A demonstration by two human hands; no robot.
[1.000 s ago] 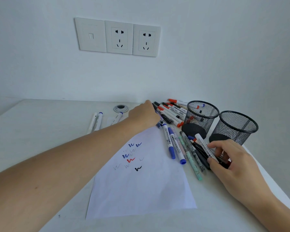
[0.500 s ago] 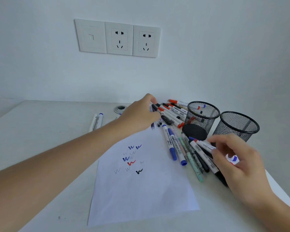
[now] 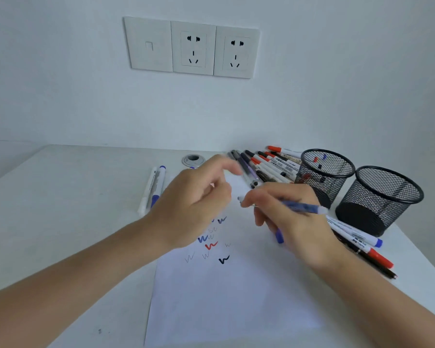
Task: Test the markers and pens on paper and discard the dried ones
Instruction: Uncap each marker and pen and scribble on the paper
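A white sheet of paper [image 3: 236,297] with several blue, red, black and faint test squiggles lies on the white desk [image 3: 60,222]. Above the squiggles, my right hand [image 3: 296,224] grips a blue pen [image 3: 301,207] whose pale end points left. Just to its left, my left hand [image 3: 196,199] hovers over the paper's top edge. Its fingers are curled and blurred, and nothing shows in them. A pile of capped markers and pens [image 3: 269,164] lies behind the hands. A blue marker cap [image 3: 279,236] pokes out under my right hand.
Two black mesh pen holders [image 3: 327,163] [image 3: 387,189] stand at the right; the nearer-left one holds a few pens. More markers [image 3: 359,241] lie by my right wrist. Two markers [image 3: 156,189] lie apart at the left, near a cable grommet [image 3: 192,160]. Wall sockets [image 3: 194,49] are above.
My left hand pulled back from the pile toward the middle. My right hand left the markers at the right and moved left over the paper, and it now holds a blue pen.
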